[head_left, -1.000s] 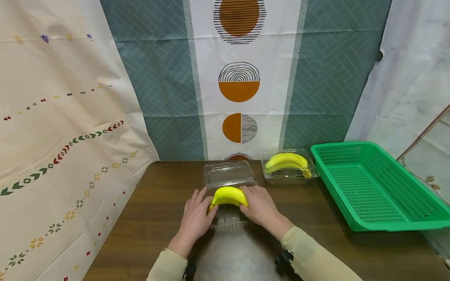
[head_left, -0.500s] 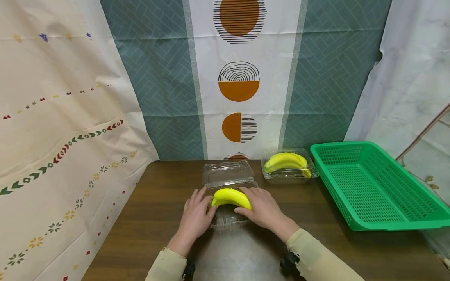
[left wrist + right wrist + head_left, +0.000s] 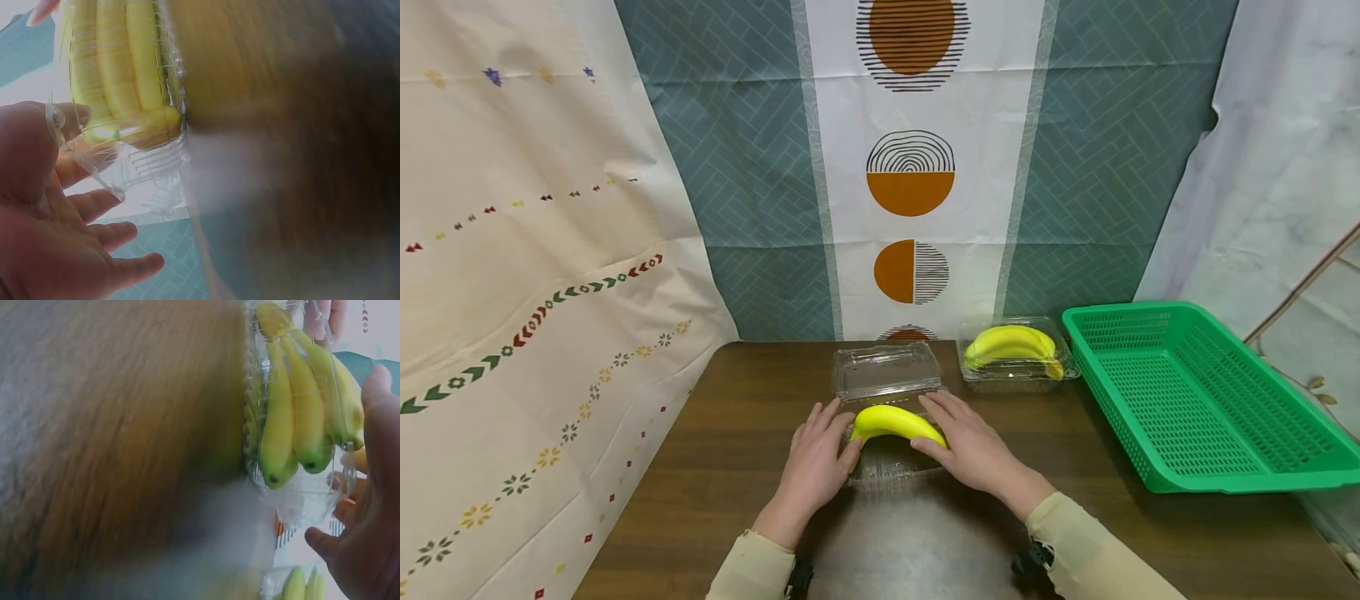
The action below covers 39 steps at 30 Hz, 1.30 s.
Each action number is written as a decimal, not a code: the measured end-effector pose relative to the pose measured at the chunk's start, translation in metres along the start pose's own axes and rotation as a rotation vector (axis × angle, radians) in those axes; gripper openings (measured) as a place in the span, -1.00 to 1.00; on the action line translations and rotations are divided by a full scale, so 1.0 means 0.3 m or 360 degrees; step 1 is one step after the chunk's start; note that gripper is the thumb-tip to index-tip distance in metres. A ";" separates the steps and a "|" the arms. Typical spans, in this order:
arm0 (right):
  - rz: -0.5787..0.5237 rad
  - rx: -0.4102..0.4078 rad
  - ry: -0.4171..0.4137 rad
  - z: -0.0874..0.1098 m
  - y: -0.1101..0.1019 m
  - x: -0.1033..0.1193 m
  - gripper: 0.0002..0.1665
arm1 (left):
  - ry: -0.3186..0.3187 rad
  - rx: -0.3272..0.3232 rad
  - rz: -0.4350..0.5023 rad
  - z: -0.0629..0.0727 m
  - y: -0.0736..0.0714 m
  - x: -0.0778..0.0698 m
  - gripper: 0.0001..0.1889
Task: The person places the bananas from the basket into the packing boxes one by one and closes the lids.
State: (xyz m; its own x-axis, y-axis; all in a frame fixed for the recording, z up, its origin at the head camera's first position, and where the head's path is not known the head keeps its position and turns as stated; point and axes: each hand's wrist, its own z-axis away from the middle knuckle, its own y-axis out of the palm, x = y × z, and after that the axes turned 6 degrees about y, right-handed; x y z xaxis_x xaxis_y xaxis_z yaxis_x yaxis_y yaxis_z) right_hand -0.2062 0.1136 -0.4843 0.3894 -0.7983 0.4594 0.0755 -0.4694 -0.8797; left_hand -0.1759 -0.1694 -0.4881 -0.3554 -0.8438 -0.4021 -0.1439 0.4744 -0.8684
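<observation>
A bunch of yellow bananas (image 3: 897,422) lies in the base of a clear plastic clamshell box (image 3: 891,477), whose lid (image 3: 887,372) is folded back behind it. In the right wrist view the bananas (image 3: 294,412) have greenish tips, and the box wall surrounds them. My left hand (image 3: 815,461) is at the box's left end, by the stem, with its fingers spread and relaxed. In the left wrist view its thumb reaches over the rim. My right hand (image 3: 973,446) stands at the right end, near the tips, its fingers extended and holding nothing.
A second clear clamshell box (image 3: 1067,377) with bananas (image 3: 1011,343) inside stands at the back, right of the lid. Beside it, a green plastic basket (image 3: 1232,485) takes up the right of the brown table (image 3: 685,492). Patterned cloths hang behind and at the sides.
The bananas have lowered into the box and their tip end has shifted right. My right hand has let go of the bananas and moved right. My left hand has hardly moved.
</observation>
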 end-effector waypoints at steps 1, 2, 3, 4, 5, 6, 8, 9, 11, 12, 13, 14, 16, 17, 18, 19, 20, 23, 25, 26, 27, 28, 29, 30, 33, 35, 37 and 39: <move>0.0001 -0.0001 -0.0007 0.001 -0.002 -0.004 -0.05 | -0.0003 0.0004 0.0008 0.001 -0.002 -0.001 -0.53; 0.0001 -0.0004 -0.0007 0.002 -0.003 -0.009 -0.06 | -0.0006 0.0006 0.0017 0.002 -0.004 -0.001 -0.52; -0.0001 -0.0011 -0.0006 0.002 -0.004 -0.014 -0.07 | -0.0011 0.0011 0.0024 0.003 -0.005 -0.001 -0.50; -0.0011 -0.0013 -0.0002 0.001 -0.005 -0.017 -0.08 | -0.0016 0.0013 0.0032 0.003 -0.007 -0.001 -0.48; -0.0017 -0.0015 0.0005 0.000 -0.006 -0.021 -0.08 | -0.0020 0.0015 0.0037 0.004 -0.009 -0.001 -0.46; -0.0023 -0.0015 0.0015 -0.002 -0.007 -0.025 -0.08 | -0.0026 0.0017 0.0043 0.004 -0.011 0.000 -0.44; -0.0036 -0.0016 0.0042 -0.005 -0.009 -0.031 -0.08 | -0.0038 0.0018 0.0050 0.003 -0.014 0.001 -0.40; -0.0040 -0.0016 0.0057 -0.008 -0.010 -0.035 -0.07 | -0.0042 0.0018 0.0051 0.002 -0.015 0.003 -0.39; -0.0054 -0.0012 0.0090 -0.013 -0.011 -0.040 -0.06 | -0.0053 0.0023 0.0055 -0.002 -0.017 0.007 -0.36; -0.0069 -0.0009 0.0106 -0.016 -0.012 -0.042 -0.06 | -0.0064 0.0032 0.0058 -0.004 -0.018 0.009 -0.34; -0.0081 -0.0002 0.0126 -0.019 -0.013 -0.043 -0.06 | -0.0073 0.0038 0.0061 -0.007 -0.018 0.012 -0.33; -0.0095 0.0002 0.0141 -0.022 -0.014 -0.044 -0.06 | -0.0083 0.0047 0.0069 -0.011 -0.019 0.015 -0.32; -0.0120 0.0008 0.0170 -0.028 -0.016 -0.044 -0.05 | -0.0098 0.0054 0.0085 -0.018 -0.020 0.021 -0.32; -0.0131 0.0011 0.0179 -0.031 -0.017 -0.043 -0.05 | -0.0103 0.0056 0.0095 -0.023 -0.020 0.023 -0.31; -0.0140 0.0016 0.0189 -0.034 -0.017 -0.042 -0.04 | -0.0114 0.0064 0.0102 -0.027 -0.021 0.026 -0.31; -0.0144 0.0019 0.0197 -0.037 -0.017 -0.042 -0.04 | -0.0116 0.0064 0.0111 -0.031 -0.022 0.028 -0.30; -0.0147 0.0022 0.0201 -0.040 -0.016 -0.041 -0.04 | -0.0114 0.0060 0.0120 -0.035 -0.022 0.031 -0.31; -0.0171 0.0031 0.0216 -0.045 -0.013 -0.041 -0.03 | -0.0117 0.0065 0.0136 -0.047 -0.021 0.039 -0.31; -0.0197 0.0034 0.0222 -0.048 -0.009 -0.041 -0.03 | -0.0131 0.0077 0.0138 -0.053 -0.018 0.046 -0.30; -0.0215 0.0036 0.0227 -0.049 -0.008 -0.042 -0.02 | -0.0138 0.0080 0.0139 -0.055 -0.017 0.049 -0.30; -0.0232 0.0039 0.0233 -0.049 -0.006 -0.042 -0.02 | -0.0152 0.0091 0.0136 -0.057 -0.016 0.052 -0.29; -0.0247 0.0043 0.0239 -0.049 -0.004 -0.042 -0.01 | -0.0159 0.0093 0.0133 -0.058 -0.015 0.055 -0.30; -0.0257 0.0045 0.0243 -0.049 -0.002 -0.043 -0.01 | -0.0170 0.0101 0.0131 -0.059 -0.015 0.057 -0.30; -0.0268 0.0048 0.0247 -0.049 0.000 -0.044 0.00 | -0.0172 0.0100 0.0130 -0.059 -0.015 0.060 -0.30; -0.0288 0.0044 0.0257 -0.047 0.006 -0.046 0.01 | -0.0175 0.0095 0.0137 -0.061 -0.016 0.063 -0.31; -0.0298 0.0037 0.0255 -0.045 0.008 -0.047 0.00 | -0.0174 0.0097 0.0143 -0.062 -0.017 0.063 -0.30; -0.0310 0.0030 0.0252 -0.043 0.009 -0.045 0.00 | -0.0175 0.0103 0.0152 -0.065 -0.017 0.064 -0.31; -0.0315 0.0024 0.0249 -0.041 0.007 -0.042 0.00 | -0.0182 0.0116 0.0165 -0.069 -0.018 0.065 -0.30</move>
State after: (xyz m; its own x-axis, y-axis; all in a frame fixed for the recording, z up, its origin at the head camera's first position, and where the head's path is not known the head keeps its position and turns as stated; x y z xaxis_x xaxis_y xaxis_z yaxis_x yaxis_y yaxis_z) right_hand -0.2222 0.1181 -0.4906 0.2188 -0.7407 0.6352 0.1503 -0.6176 -0.7720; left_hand -0.2011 -0.1833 -0.4853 -0.2567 -0.8164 -0.5173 -0.0429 0.5443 -0.8378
